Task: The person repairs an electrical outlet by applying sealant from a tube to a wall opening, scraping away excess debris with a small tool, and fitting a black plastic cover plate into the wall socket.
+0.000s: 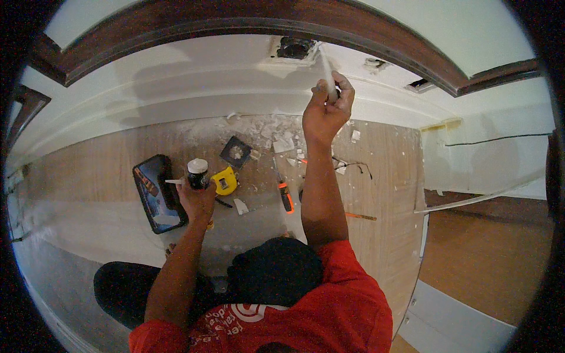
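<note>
My right hand (329, 109) is raised toward the wall, its fingers closed round a slim whitish stick-like tool (327, 73). The tool's tip reaches the right edge of a rough square opening (296, 48), dark inside, in the white wall. What kind of tool it is cannot be made out. Lower and to the left, my left hand (199, 203) is wrapped round a dark cylindrical container with a white top (198, 172). A short white pointed piece (174, 181) sticks out on that hand's left side. A yellow tape measure (224, 180) lies just right of it.
A black-framed case (159, 194) lies left. Broken white plaster pieces (282, 144) litter the floor below the wall, beside a dark square plate (236, 152). An orange-and-black screwdriver (285, 197) lies centrally. Dark wooden trim (235, 19) runs above; smaller wall holes (419, 86) sit to the right.
</note>
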### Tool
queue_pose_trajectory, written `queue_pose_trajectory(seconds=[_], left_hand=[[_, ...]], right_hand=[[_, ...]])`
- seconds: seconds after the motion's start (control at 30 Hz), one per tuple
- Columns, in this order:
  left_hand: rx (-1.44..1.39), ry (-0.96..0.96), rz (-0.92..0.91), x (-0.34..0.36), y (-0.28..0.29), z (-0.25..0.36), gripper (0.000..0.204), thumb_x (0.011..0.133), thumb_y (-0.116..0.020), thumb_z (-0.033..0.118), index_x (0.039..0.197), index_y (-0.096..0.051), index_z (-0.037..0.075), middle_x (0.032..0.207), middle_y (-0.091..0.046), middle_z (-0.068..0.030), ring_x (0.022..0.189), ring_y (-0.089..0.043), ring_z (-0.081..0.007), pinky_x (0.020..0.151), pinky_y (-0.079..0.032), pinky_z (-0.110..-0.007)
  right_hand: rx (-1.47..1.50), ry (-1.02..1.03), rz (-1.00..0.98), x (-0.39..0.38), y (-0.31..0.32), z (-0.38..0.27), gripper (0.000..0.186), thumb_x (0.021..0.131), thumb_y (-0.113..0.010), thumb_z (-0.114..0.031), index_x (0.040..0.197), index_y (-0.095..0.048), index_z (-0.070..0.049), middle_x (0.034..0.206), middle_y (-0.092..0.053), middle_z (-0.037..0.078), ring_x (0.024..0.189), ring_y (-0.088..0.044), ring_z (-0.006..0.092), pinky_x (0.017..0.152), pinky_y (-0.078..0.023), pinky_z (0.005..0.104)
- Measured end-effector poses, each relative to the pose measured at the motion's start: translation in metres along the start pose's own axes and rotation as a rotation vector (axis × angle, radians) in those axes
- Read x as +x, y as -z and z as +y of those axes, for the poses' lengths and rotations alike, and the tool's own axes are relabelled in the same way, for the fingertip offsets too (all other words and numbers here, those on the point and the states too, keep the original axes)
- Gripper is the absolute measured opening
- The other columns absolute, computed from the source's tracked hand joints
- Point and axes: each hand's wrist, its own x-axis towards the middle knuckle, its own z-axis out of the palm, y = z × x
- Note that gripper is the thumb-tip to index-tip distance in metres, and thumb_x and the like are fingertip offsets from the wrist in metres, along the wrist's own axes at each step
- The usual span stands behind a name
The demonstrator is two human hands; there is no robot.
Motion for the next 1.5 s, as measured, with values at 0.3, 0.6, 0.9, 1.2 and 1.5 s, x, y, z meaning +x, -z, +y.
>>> queue_pose_trajectory(seconds=[0.3, 0.6, 0.9, 1.2, 1.5], left_hand=[[0.105, -0.026, 0.022, -0.003, -0.003, 0.007, 0.059, 0.069, -0.083, 0.027, 0.113, -0.059, -0.005, 0.116, -0.057, -0.0278, 0.108, -0.058, -0.0441, 0.096, -0.047, -0.049], [-0.054, 0.016, -0.022, -0.004, 0.002, 0.017, 0.058, 0.071, -0.081, 0.024, 0.116, -0.059, -0.005, 0.117, -0.058, -0.0270, 0.110, -0.057, -0.0431, 0.100, -0.044, -0.049], [0.017, -0.016, -0.033, -0.004, 0.006, 0.036, 0.056, 0.071, -0.080, 0.025, 0.114, -0.060, -0.004, 0.110, -0.063, -0.0283, 0.109, -0.058, -0.0449, 0.100, -0.044, -0.049], [-0.027, 0.041, -0.033, -0.008, 0.014, 0.051, 0.054, 0.072, -0.079, 0.025, 0.114, -0.061, -0.004, 0.109, -0.062, -0.0279, 0.107, -0.058, -0.0442, 0.099, -0.044, -0.050], [0.030, 0.014, -0.039, -0.006, 0.011, 0.050, 0.051, 0.071, -0.079, 0.025, 0.111, -0.060, -0.002, 0.108, -0.065, -0.0231, 0.106, -0.058, -0.0439, 0.100, -0.043, -0.050]], right_hand=[[0.074, -0.185, -0.045, -0.013, -0.023, 0.034, 0.027, 0.095, -0.062, -0.016, 0.115, -0.048, -0.004, 0.087, -0.059, 0.011, 0.073, -0.059, 0.0181, 0.065, -0.050, 0.0348], [0.016, -0.313, -0.111, -0.035, -0.006, 0.026, 0.030, 0.097, -0.064, -0.020, 0.116, -0.049, -0.002, 0.087, -0.060, 0.011, 0.074, -0.059, 0.0173, 0.064, -0.049, 0.0331], [0.023, -0.069, -0.092, -0.003, -0.011, 0.018, 0.030, 0.098, -0.064, -0.016, 0.119, -0.047, -0.002, 0.082, -0.059, 0.006, 0.060, -0.056, 0.0089, 0.051, -0.047, 0.0245], [-0.033, -0.092, -0.099, -0.017, -0.022, 0.062, 0.024, 0.099, -0.063, -0.017, 0.112, -0.049, -0.002, 0.075, -0.056, 0.001, 0.059, -0.051, 0.0055, 0.050, -0.042, 0.0234], [-0.058, -0.316, -0.187, -0.043, -0.014, 0.062, 0.026, 0.100, -0.061, -0.025, 0.101, -0.055, 0.000, 0.071, -0.057, 0.007, 0.061, -0.054, 0.0151, 0.055, -0.046, 0.0347]])
